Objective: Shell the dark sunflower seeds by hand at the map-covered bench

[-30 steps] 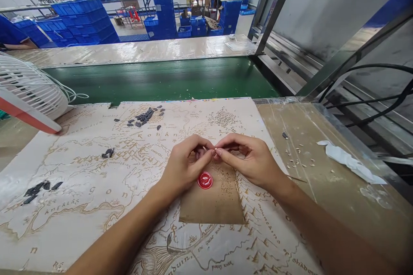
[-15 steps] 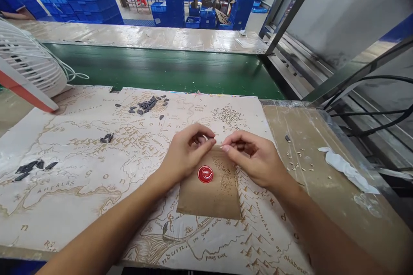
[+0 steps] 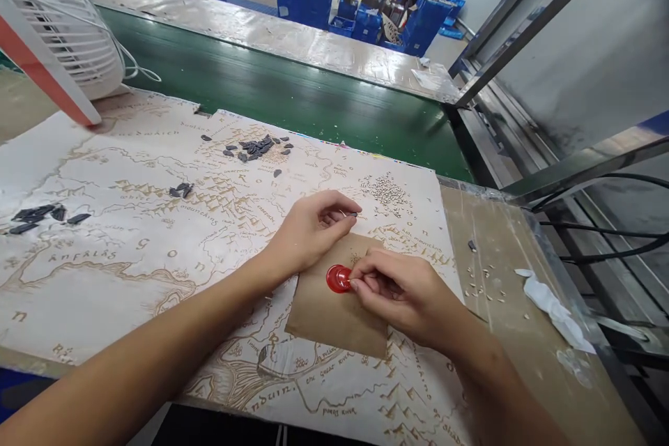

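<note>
My left hand (image 3: 316, 230) is closed in a pinch above the far edge of a brown paper sheet (image 3: 324, 320). A small dark grey piece (image 3: 355, 214) shows between its thumb and forefinger. My right hand (image 3: 402, 289) is also pinched, its fingertips at the right side of a small, glossy red round dish (image 3: 337, 279) on the sheet. Whatever sits in that pinch is too small to name. Tiny brown grains (image 3: 356, 258) lie on the paper, partly hidden behind my right hand.
A printed map sheet (image 3: 125, 306) covers the worktop. On it lie dark pieces (image 3: 257, 147) in several groups and a scatter of tiny pale bits (image 3: 387, 191). A white fan (image 3: 67, 28) stands at left, a green conveyor belt (image 3: 293, 111) beyond, crumpled tissue (image 3: 554, 306) at right.
My right hand has moved from beside the left fingertips toward me, down to the red dish. My left hand stays near the paper's far edge. The camera view has tilted.
</note>
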{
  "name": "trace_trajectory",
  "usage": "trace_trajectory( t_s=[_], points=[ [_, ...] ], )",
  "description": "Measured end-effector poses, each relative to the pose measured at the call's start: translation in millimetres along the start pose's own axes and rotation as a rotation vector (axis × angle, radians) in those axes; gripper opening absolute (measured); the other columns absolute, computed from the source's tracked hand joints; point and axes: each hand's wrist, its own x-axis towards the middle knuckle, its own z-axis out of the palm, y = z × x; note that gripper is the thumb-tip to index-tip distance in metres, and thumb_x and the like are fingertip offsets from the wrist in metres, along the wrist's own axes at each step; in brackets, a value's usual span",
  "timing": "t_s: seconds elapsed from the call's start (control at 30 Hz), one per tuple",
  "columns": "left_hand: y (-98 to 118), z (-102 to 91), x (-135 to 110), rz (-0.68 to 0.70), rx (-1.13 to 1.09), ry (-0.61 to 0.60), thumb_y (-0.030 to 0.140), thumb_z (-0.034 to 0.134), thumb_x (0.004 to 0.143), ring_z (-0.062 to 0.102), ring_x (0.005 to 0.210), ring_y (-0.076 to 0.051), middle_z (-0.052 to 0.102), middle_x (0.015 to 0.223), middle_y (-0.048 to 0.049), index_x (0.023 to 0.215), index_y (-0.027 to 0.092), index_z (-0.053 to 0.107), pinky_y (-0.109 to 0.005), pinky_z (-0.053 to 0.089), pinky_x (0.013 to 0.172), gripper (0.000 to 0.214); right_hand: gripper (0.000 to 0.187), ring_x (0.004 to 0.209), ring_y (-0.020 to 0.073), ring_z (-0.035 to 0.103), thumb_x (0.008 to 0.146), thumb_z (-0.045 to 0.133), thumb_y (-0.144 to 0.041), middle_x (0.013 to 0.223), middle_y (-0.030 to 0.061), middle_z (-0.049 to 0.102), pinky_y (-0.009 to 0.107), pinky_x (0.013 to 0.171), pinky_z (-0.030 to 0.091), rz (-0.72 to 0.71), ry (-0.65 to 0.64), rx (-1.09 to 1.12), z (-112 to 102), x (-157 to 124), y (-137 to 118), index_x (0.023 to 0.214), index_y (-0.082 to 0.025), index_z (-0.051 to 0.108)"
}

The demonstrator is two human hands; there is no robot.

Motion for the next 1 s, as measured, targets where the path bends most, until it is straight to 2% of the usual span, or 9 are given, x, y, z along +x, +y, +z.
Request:
trace_trajectory(
  t_s=[0.13,0.33,0.5,0.73,0.93,1.0],
  points=[
    [2,-1.0,0,0.026,0.066,-0.005,0.013,0.069,0.102,0.077,0.094,-0.018,0.087,0.110,-0.0064,0.110,0.019,0.084,-0.034,0.063,0.084,0.018,0.013,0.060,0.0110,0.051,0.106,0.068,-0.020,0.073,-0.0037,0.058,0.028,0.056,0.041,0.004,-0.004,-0.004,-2,0,-1,0.096,-0.021,0.076],
    [-1,-0.4,-1,0.049,0.040,-0.035,0.014,0.067,0.106,0.077,0.104,-0.019,0.086,0.117,-0.0072,0.114,0.020,0.083,-0.036,0.064,0.095,0.019,0.011,0.059,0.0109,0.050,0.104,0.069,-0.017,0.073,-0.0040,0.058,0.028,0.056,0.041,0.011,-0.013,-0.005,-2,0,-2,0.097,-0.022,0.076],
    [-6,3.4,1,0.005,-0.040,-0.034,0.014,0.070,0.103,0.077,0.097,-0.019,0.085,0.110,-0.0076,0.118,0.019,0.079,-0.035,0.063,0.088,0.018,0.013,0.059,0.0114,0.050,0.105,0.068,-0.019,0.072,-0.0038,0.056,0.028,0.057,0.041,-0.001,-0.010,-0.008,-1,0,-3,0.095,-0.022,0.075],
    [-6,5.0,0,-0.025,-0.060,-0.041,0.017,0.071,0.104,0.073,0.089,-0.016,0.081,0.099,-0.0052,0.108,0.018,0.076,-0.032,0.059,0.080,0.007,0.012,0.060,0.0111,0.049,0.100,0.069,-0.013,0.072,-0.0043,0.057,0.029,0.057,0.039,-0.010,0.003,-0.023,-1,0,-4,0.094,-0.022,0.074],
    [-4,3.5,0,-0.018,-0.063,-0.030,0.018,0.073,0.103,0.073,0.090,-0.016,0.081,0.101,-0.0049,0.108,0.019,0.077,-0.033,0.058,0.082,0.006,0.012,0.061,0.0143,0.052,0.101,0.070,-0.022,0.070,-0.0023,0.059,0.030,0.056,0.041,0.145,0.146,-0.022,-16,1,7,0.090,-0.024,0.074],
    [-4,3.1,0,-0.011,-0.068,-0.030,0.018,0.074,0.102,0.072,0.088,-0.016,0.080,0.099,-0.0046,0.108,0.019,0.076,-0.033,0.057,0.079,0.006,0.011,0.063,0.0148,0.053,0.100,0.070,-0.022,0.071,-0.0019,0.060,0.030,0.057,0.042,0.178,0.136,-0.042,-17,2,13,0.089,-0.023,0.073]
  ],
)
